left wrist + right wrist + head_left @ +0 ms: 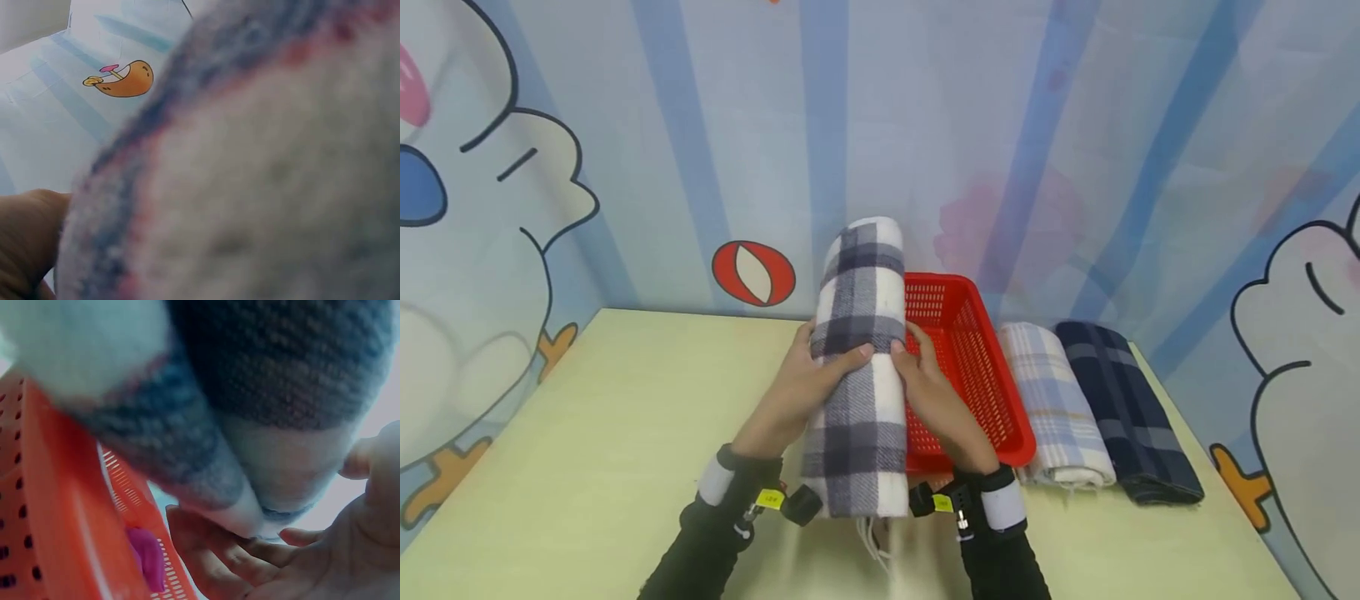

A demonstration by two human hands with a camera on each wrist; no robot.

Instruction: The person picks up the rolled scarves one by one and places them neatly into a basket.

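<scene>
Both hands hold a thick rolled plaid scarf (pixel 857 375), grey and white, lengthwise above the table. My left hand (pixel 797 387) grips its left side, thumb lying across the top. On the opposite side, my right hand (pixel 936 400) grips it with the thumb on top and fingers around the edge. In the right wrist view, the right fingers (pixel 219 550) curl under the hanging folds. Pale strands dangle from the near end. The roll overlaps the left side of a red plastic basket (pixel 973 333) in the head view.
Right of the basket lie a folded light blue and white plaid cloth (pixel 1056 404) and a folded navy plaid cloth (pixel 1127 412). A magenta item (pixel 147 559) shows by the basket in the right wrist view. A cartoon-printed backdrop (pixel 925 125) stands behind the pale yellow table (pixel 647 400).
</scene>
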